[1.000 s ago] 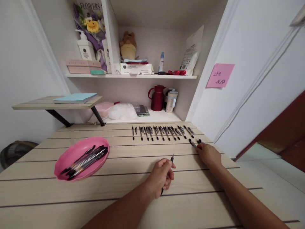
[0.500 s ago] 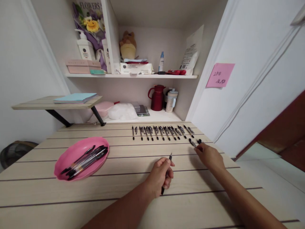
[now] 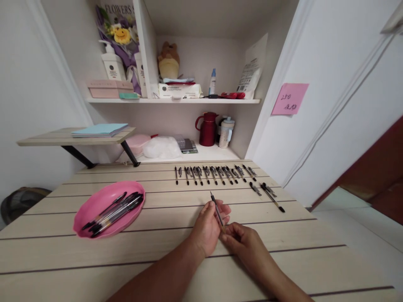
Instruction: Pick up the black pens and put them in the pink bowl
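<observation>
My left hand [image 3: 208, 228] and my right hand [image 3: 242, 243] meet at the middle of the wooden table [image 3: 157, 251], both pinched on one thin black pen [image 3: 217, 211] that points up and away from me. A row of several pens and caps [image 3: 214, 174] lies side by side further back. At the right end of that row lie a cap [image 3: 254, 188] and a longer pen [image 3: 272, 197]. A pink dish [image 3: 94, 201] holding several black pens [image 3: 115, 212] sits at the left.
Behind the table, shelves hold a dark red jug [image 3: 208, 128], a tumbler [image 3: 226, 132], a white bag [image 3: 162, 147], bottles and a soft toy. A small raised shelf with books [image 3: 99, 129] stands at the left. A pink note [image 3: 289, 98] hangs on the right wall.
My right hand left the pen at the right end of the row and came back to the middle, where it now grips the lower end of the pen in my left hand.
</observation>
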{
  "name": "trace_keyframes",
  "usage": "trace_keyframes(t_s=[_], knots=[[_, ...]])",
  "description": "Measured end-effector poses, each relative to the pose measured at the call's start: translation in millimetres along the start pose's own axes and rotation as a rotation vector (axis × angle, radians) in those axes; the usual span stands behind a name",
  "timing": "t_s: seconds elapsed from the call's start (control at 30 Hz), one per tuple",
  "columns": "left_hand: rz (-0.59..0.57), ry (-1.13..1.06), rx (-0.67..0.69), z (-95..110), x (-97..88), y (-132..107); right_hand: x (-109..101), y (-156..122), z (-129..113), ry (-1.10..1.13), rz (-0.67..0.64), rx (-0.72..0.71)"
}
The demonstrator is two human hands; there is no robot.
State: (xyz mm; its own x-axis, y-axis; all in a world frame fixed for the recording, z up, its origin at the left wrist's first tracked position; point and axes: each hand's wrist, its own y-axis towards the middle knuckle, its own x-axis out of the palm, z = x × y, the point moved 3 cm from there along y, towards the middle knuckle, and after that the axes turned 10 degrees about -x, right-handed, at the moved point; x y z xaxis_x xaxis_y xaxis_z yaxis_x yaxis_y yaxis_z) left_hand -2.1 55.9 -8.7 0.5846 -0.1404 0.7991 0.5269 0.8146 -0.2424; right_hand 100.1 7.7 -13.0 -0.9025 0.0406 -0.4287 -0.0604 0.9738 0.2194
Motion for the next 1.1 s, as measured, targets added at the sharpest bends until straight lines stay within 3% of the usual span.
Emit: trace_keyframes(t_s=[0.1, 0.3, 0.4, 0.63, 1.1], knots=[[0.006, 0.093, -0.054, -0.1, -3.7, 1.9, -25.9, 6.7, 12.2, -0.131, 0.06, 0.043], [0.009, 0.171, -0.112, -1.0, -7.5, 4.0, -99.6, 18.5, 42.2, -0.761, 0.126, 0.168], [0.006, 0.179, -0.109, -1.2, -7.6, 4.5, -119.0, 20.9, 54.5, -0.953, 0.119, 0.237], [0.0, 0.204, -0.088, 0.0, -4.5, 1.9, -121.2, 29.4, 61.9, -1.086, 0.095, 0.241], [0.001, 0.213, -0.09, 0.4, -4.9, 3.1, -122.3, 34.7, 62.9, -1.114, 0.096, 0.282]])
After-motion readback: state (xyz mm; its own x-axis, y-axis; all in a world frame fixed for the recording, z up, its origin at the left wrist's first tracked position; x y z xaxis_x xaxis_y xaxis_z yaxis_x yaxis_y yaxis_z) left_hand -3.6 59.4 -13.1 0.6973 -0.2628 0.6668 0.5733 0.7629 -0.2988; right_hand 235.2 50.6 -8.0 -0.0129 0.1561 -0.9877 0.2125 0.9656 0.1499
